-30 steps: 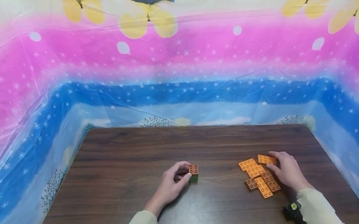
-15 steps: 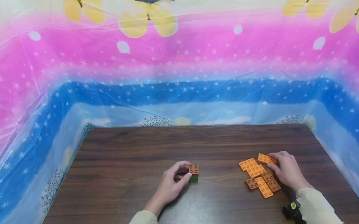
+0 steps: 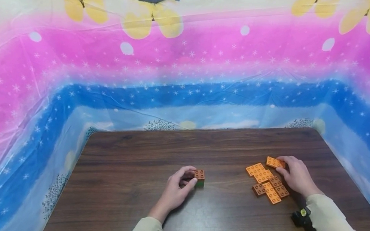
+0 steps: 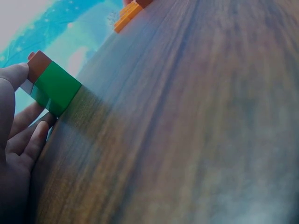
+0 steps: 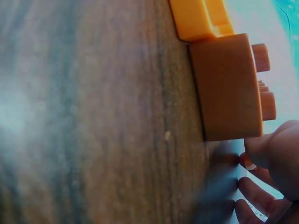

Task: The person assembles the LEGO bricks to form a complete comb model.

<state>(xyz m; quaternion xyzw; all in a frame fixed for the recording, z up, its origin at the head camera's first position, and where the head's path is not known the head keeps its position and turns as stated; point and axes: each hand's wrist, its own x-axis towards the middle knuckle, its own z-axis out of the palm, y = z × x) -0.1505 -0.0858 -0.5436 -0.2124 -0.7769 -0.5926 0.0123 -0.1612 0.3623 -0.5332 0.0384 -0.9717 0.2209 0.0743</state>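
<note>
Near the middle of the table, my left hand (image 3: pixel 176 190) pinches a small stack, thumb on the near side and fingers behind. The stack is a brown toy brick (image 3: pixel 199 174) with studs up, on a green brick (image 3: pixel 200 183). In the left wrist view the green brick (image 4: pixel 58 88) stands on the wood. At the right, my right hand (image 3: pixel 297 173) pinches an orange brick (image 3: pixel 274 162) by its right end, at the far side of a group of bricks. In the right wrist view a brown brick (image 5: pixel 226 88) hides most of what those fingers hold.
Several orange bricks (image 3: pixel 255 169) and brown bricks (image 3: pixel 259 189) lie close together on the dark wooden table (image 3: pixel 135 154), left of my right hand. A printed cloth (image 3: pixel 178 52) hangs around the table's back and sides. Both wrists wear black camera mounts.
The orange brick in my right hand has turned and shifted slightly away from the group, with its left end going farther back. My left hand and its stack have stayed put.
</note>
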